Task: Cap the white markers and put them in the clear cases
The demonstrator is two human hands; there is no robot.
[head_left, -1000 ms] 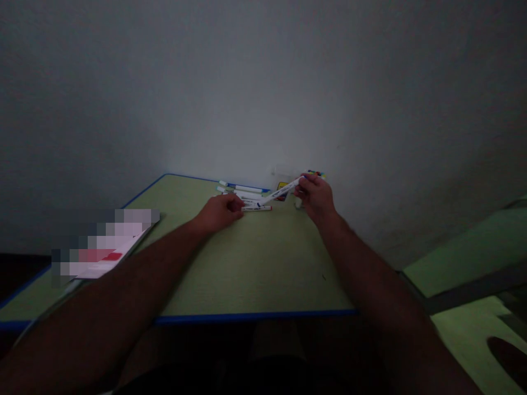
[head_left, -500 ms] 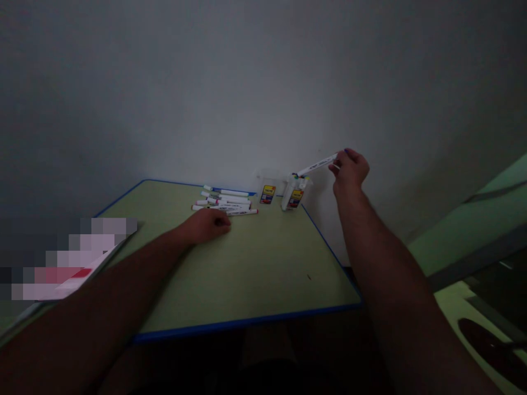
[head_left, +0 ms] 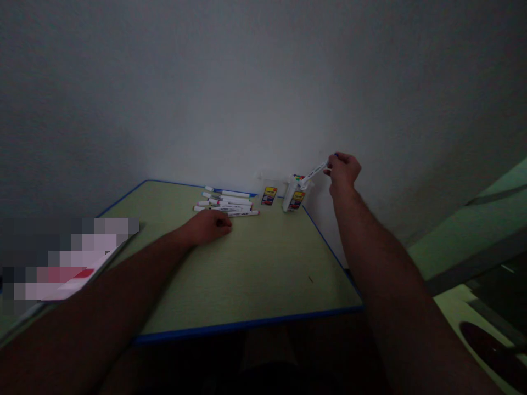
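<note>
My right hand (head_left: 345, 171) pinches a white marker (head_left: 316, 171) by its upper end. The marker slants down to the left, its lower tip at the mouth of a clear plastic case (head_left: 293, 198) that holds several markers with coloured ends. To the left stands a second clear case (head_left: 269, 195) with a yellow and blue label; no markers show inside it. My left hand (head_left: 206, 226) rests on the table with its fingers curled in and nothing visible in them. Just beyond it lies a loose pile of white markers (head_left: 230, 203).
The pale table (head_left: 255, 274) has a blue edge and meets a grey wall (head_left: 263, 99) at the back. A white and red flat item (head_left: 82, 277), partly blurred out, lies at the left. A round dark object (head_left: 489, 348) shows at the lower right.
My right hand has moved slightly left and down, bringing the marker's lower end to the case's mouth at a steeper slant. My left hand stays where it was.
</note>
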